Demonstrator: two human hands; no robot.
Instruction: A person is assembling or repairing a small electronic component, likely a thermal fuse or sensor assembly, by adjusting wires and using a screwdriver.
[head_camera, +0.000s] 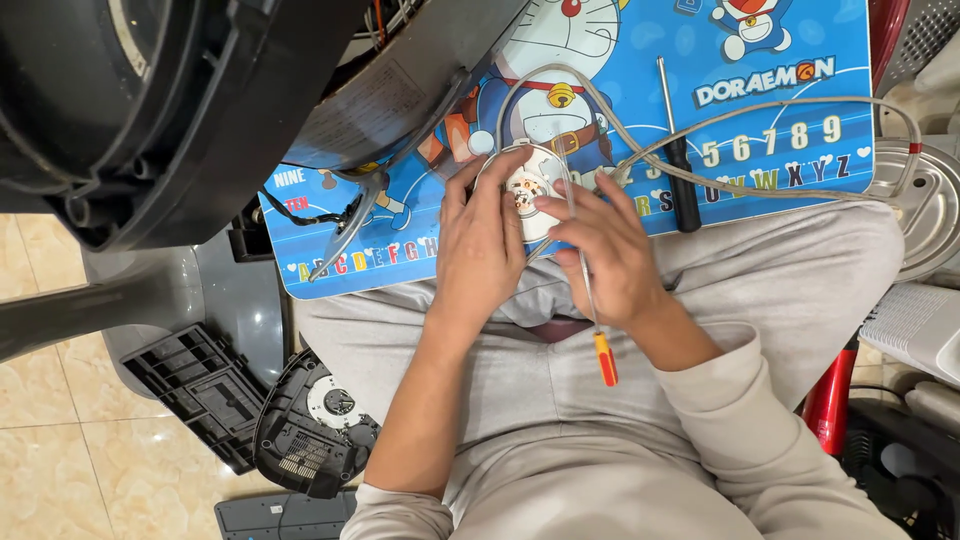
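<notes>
Your left hand (480, 245) cups the round white part (527, 190) at the near edge of the blue board (780, 40) across your lap, fingers curled round its left rim and pressed to it. Your right hand (605, 255) comes in from the other side, fingertips on the part's face, while it pinches a thin screwdriver (590, 310): the shaft runs up toward the part and the orange handle sticks out below your wrist. The part's middle looks open, with small coloured bits showing, so I judge you're midway through the work on it; whether any screws are out I cannot tell. A pale cable (700, 150) loops from the part across the board. A second, black-handled screwdriver (680, 170) lies on the board, apart from your hands. The big dark housing (180, 110) rests at upper left, with black covers (300, 430) on the floor. No container shows here.
</notes>
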